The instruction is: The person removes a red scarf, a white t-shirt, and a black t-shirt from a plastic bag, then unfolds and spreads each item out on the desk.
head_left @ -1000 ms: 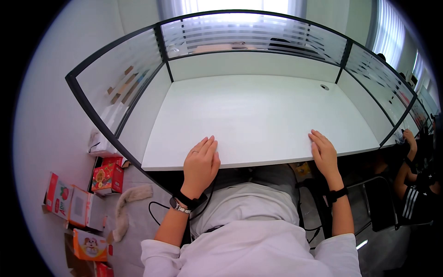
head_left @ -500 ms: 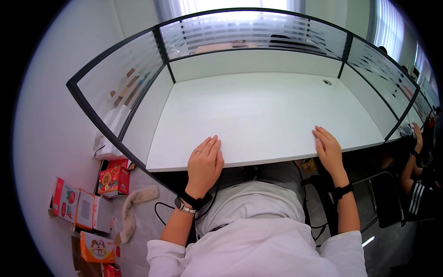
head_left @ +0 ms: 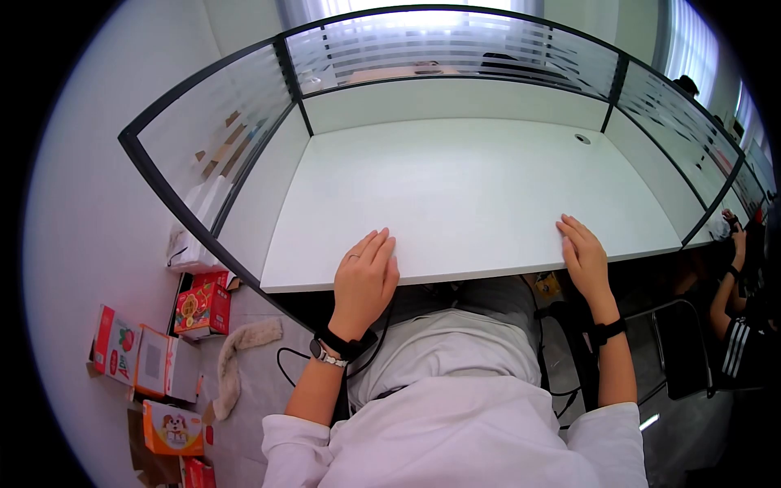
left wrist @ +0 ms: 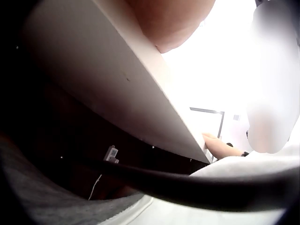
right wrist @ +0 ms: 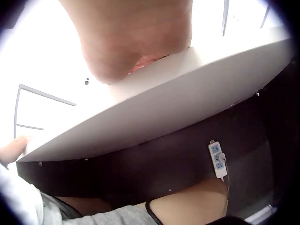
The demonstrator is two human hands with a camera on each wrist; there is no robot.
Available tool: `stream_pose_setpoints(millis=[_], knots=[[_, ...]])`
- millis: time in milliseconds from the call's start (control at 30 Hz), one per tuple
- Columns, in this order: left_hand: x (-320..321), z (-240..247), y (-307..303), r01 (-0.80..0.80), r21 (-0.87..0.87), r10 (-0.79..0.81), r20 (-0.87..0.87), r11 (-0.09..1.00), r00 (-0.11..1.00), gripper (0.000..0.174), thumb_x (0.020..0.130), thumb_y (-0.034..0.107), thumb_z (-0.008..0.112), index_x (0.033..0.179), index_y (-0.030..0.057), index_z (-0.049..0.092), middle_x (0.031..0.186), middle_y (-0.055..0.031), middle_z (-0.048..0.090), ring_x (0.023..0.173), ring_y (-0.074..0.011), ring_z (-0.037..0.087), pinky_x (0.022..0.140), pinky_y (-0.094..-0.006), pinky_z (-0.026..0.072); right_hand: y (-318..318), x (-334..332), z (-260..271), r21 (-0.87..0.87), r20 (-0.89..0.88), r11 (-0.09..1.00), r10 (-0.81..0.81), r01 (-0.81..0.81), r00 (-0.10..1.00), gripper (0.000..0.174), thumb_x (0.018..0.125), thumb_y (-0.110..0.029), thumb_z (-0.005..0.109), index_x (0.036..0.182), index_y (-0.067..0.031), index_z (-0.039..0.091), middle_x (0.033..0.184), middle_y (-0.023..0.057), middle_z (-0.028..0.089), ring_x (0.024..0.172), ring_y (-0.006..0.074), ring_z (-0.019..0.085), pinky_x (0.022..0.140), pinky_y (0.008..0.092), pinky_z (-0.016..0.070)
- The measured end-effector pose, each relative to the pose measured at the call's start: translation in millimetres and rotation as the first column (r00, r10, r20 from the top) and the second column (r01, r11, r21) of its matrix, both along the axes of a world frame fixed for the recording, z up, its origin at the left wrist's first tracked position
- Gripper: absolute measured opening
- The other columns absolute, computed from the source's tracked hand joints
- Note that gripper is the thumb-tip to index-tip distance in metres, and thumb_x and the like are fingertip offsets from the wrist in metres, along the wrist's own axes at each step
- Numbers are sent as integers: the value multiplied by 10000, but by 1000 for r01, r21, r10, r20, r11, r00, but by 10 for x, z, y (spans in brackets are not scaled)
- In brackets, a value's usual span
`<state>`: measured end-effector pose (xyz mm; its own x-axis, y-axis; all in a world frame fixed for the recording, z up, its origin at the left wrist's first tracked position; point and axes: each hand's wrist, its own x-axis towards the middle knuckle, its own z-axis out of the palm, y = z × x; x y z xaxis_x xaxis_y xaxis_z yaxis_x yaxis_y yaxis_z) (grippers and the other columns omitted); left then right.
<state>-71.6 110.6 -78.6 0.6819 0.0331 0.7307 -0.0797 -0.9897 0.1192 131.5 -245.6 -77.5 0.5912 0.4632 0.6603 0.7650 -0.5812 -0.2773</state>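
Observation:
A white desk (head_left: 455, 195) spreads in front of the person. On its front edge, left of the middle, rests the left hand (head_left: 366, 272), palm down with fingers extended and a ring on one finger. The right hand (head_left: 584, 256) lies the same way near the right end of that edge. Neither hand holds anything. In the left wrist view the heel of the left hand (left wrist: 171, 23) shows over the desk edge. The right wrist view shows the right hand (right wrist: 133, 37) from below, its fingers hidden behind the desk.
Dark-framed partitions (head_left: 286, 77) enclose the desk on three sides. A cable hole (head_left: 582, 139) sits at the back right. Several boxes (head_left: 172, 429) and a furry strip (head_left: 236, 366) lie on the left floor. Under the desk hangs a power strip (right wrist: 217, 159). Another person's arm (head_left: 724, 281) appears at far right.
The head view has shifted slightly, so the desk and boxes appear moved in the picture. Both hands stay resting on the desk edge. At far right the other person's hands have moved.

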Motion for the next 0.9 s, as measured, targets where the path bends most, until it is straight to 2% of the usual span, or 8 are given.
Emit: stream_pose_setpoints(millis=[433,500,900], knots=[[-12,12,-5,6,-2,-6,-7,1000,1000,290,923,121,600,1166,-17,676,1263,-161,680,1213,-327,629,1006,-428,499,-8,5,-1,-3,-9,1000,2,-2,1000,315,960,-109,519,1206,-10,688,1328,172,654,1272,356,588,1071,432,461],[-17,13,-8,6,-11,-6,-17,1000,1000,293,933,119,584,1179,-13,676,1282,-156,674,1222,-332,624,1010,-431,495,-10,-10,15,-18,-24,1000,-2,2,1000,313,979,-95,508,1221,6,678,1347,173,647,1295,345,580,1083,405,452],[-6,14,-1,6,7,-6,-16,1000,1000,291,925,120,597,1167,-23,671,1264,-163,679,1214,-331,628,1007,-428,499,-8,8,-3,1,-10,1000,-2,2,1000,314,955,-107,523,1204,-9,688,1325,173,656,1275,354,588,1075,431,459]])
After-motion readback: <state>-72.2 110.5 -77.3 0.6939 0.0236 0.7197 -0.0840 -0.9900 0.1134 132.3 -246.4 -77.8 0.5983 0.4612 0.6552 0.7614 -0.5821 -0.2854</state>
